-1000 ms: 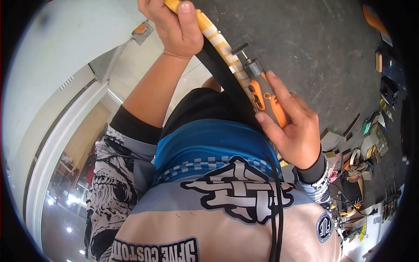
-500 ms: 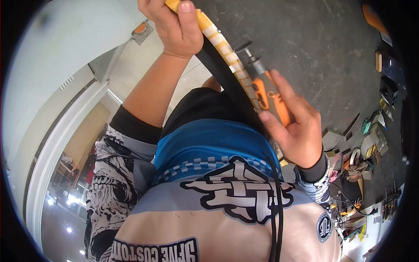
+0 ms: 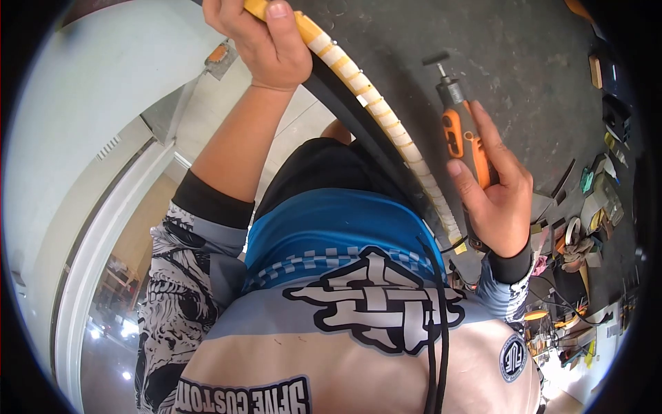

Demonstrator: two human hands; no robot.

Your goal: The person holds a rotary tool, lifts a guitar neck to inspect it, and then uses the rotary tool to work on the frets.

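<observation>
My left hand (image 3: 265, 41) grips the upper end of a long curved strip (image 3: 386, 121), its thumb lying across the yellow edge. Pale tape pieces band the strip along its length, and it bends down to the right past my lap. In my right hand (image 3: 500, 190) is an orange and grey rotary tool (image 3: 463, 131), held upright with fingers wrapped round its body. A dark disc (image 3: 436, 59) is fitted at the tool's tip, apart from the strip. My palm hides part of the tool's lower body.
A dark grey tabletop (image 3: 552, 90) spreads behind the tool. Along its right side lie several tools, scraps and a roll of tape (image 3: 572, 231). A black cable (image 3: 565, 303) runs at the lower right. To the left is a large white panel (image 3: 110, 76).
The rotary tool in my right hand has moved right and away from the strip, uncovering the strip's lower end. My left hand has shifted slightly left with the strip.
</observation>
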